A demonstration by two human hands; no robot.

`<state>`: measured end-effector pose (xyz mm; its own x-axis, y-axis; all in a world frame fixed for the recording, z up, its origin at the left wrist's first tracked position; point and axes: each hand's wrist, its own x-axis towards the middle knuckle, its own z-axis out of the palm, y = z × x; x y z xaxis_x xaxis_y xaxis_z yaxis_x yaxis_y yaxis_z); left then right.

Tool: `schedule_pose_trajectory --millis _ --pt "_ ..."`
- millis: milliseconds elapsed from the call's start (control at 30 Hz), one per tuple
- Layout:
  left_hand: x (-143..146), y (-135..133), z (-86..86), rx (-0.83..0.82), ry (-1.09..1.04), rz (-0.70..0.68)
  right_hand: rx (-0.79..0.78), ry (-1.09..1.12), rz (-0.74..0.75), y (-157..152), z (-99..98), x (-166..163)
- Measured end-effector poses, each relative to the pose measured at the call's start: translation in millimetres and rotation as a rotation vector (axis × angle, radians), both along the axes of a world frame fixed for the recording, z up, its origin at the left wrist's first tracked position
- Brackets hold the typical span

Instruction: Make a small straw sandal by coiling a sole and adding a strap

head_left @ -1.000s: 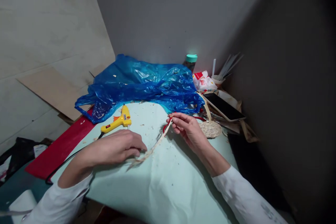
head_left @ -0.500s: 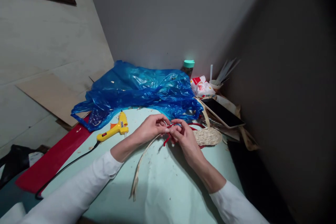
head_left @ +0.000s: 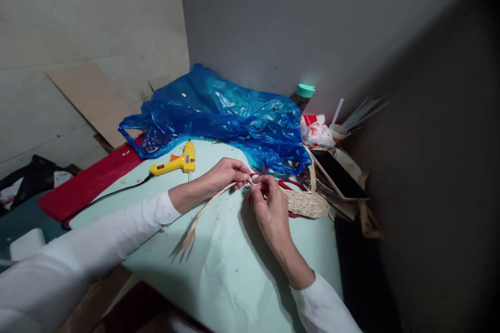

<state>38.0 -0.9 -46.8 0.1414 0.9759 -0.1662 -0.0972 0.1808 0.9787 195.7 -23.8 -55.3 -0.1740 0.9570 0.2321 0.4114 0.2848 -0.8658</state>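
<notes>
My left hand (head_left: 230,173) pinches a pale straw braid (head_left: 203,210), whose frayed tail hangs down to the left over the table. Close against it, my right hand (head_left: 271,203) is closed on a thin red cord (head_left: 258,172) where cord and braid meet; the small join between the fingertips is partly hidden. Just right of my right hand lies a woven straw piece with a rounded end (head_left: 308,204), with red loops (head_left: 291,185) beside it. A yellow glue gun (head_left: 175,163) rests left of my left hand, its black cable trailing off left.
A crumpled blue plastic bag (head_left: 222,117) spreads along the back. At the right are a dark-screened tablet or phone (head_left: 340,174), a jar with a green lid (head_left: 304,92), a red-and-white packet (head_left: 317,130) and a cup of glue sticks (head_left: 341,129). Red material (head_left: 94,182) lines the left edge.
The camera view has turned and tilted. Both hands stay close together, with the fingertips shifted around the join, and the braid's frayed tail has swung left.
</notes>
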Motion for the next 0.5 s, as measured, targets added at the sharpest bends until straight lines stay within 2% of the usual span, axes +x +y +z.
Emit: schedule_pose_trajectory --millis 267,500 --pt "3.1 -5.8 2.6 0.007 -0.066 -0.041 0.215 -0.217 0.0 7.1 3.7 7.7" --pt "3.5 -15.0 16.4 0.005 -0.177 -0.13 0.308 -0.316 -0.063 15.8 7.3 16.3"
